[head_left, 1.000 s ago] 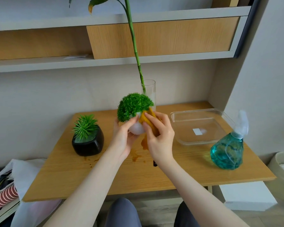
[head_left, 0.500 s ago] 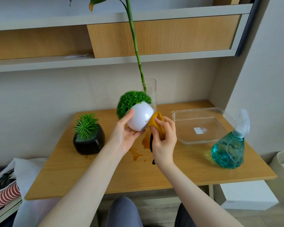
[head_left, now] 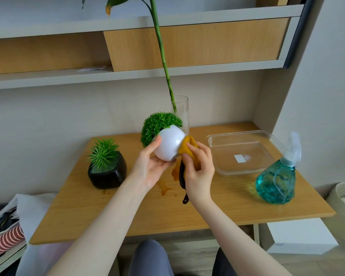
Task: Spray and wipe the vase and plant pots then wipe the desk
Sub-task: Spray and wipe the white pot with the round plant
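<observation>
A home study corner: a small wooden desk (head_left: pixel 207 212) stands against a plain wall under built-in wood-and-grey shelves (head_left: pixel 167 44). Decorative plants, a black pot (head_left: pixel 107 174) and a glass vase (head_left: pixel 182 114) with a bamboo stalk, sit on it; bags and fabric (head_left: pixel 12 222) lie on the floor beside it.
</observation>
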